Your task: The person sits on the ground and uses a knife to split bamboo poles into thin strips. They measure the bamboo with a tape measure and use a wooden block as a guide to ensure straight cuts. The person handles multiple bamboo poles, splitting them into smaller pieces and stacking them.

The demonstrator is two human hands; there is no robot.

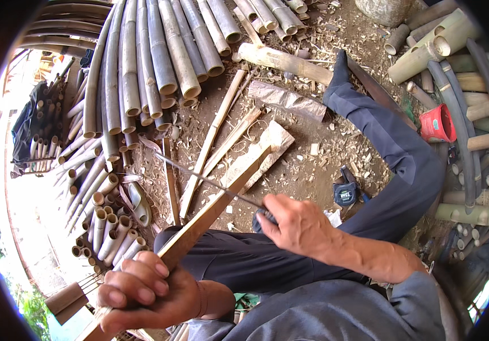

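My left hand (148, 292) is closed round the near part of a long split bamboo strip (190, 236), which slants up and away to the right. The strip's far end lies over a pale wood block (278, 139) on the ground. In my right hand (301, 224) is the dark handle of a knife, fingers wrapped round it. Its long thin blade (199, 176) points up to the left and crosses the strip about midway. Whether the edge touches the strip, I cannot tell.
Long bamboo poles (159, 57) fan out at the far left, above short cut tubes (111, 238) and a slipper (140, 203). Loose strips (213, 139) and shavings cover the dirt. A tape measure (345, 194) lies by my bent leg; a red container (437, 124) stands among bamboo at right.
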